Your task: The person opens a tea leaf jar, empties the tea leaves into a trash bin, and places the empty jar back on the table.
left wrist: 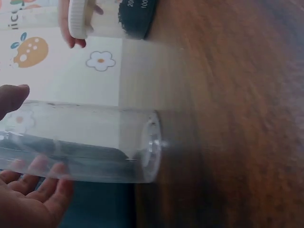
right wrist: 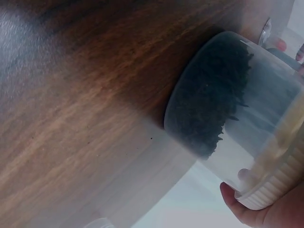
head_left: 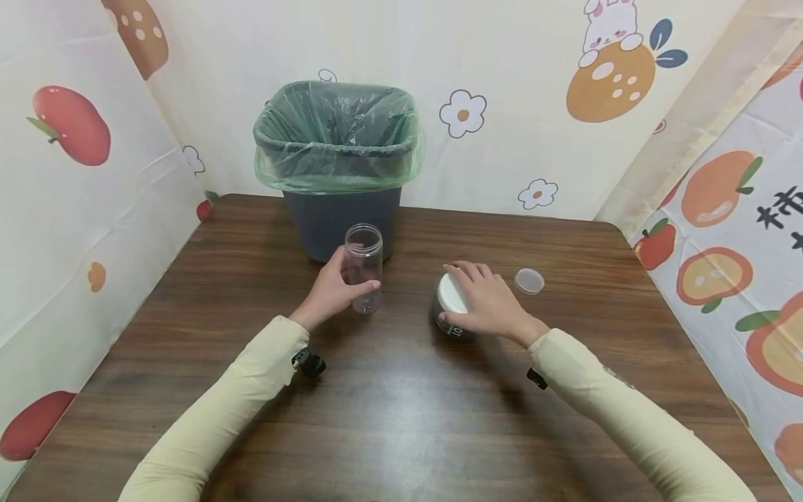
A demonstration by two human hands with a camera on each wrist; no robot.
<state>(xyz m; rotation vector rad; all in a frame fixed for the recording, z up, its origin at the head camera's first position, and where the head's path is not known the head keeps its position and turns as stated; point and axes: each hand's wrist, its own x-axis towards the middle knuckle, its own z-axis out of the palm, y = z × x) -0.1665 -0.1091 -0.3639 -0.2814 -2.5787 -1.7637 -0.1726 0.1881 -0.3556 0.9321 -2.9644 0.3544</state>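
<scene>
Left hand (head_left: 332, 286): thumb and fingers curved round an upright clear bottle (head_left: 365, 268). Right hand (head_left: 489, 296): from above, thumb and fingers spread round the white lid (head_left: 450, 295) of a jar (right wrist: 213, 99), dark-filled, on the table (head_left: 376, 418). Cap (head_left: 530, 281): just beside right hand. Bin (head_left: 341, 216), green-lined: close behind bottle.

A brown table (head_left: 376, 418) bears a bin (head_left: 341, 216), clear bottle (head_left: 366, 270), white-lidded jar (right wrist: 209, 90) and clear lid (head_left: 530, 281).
</scene>
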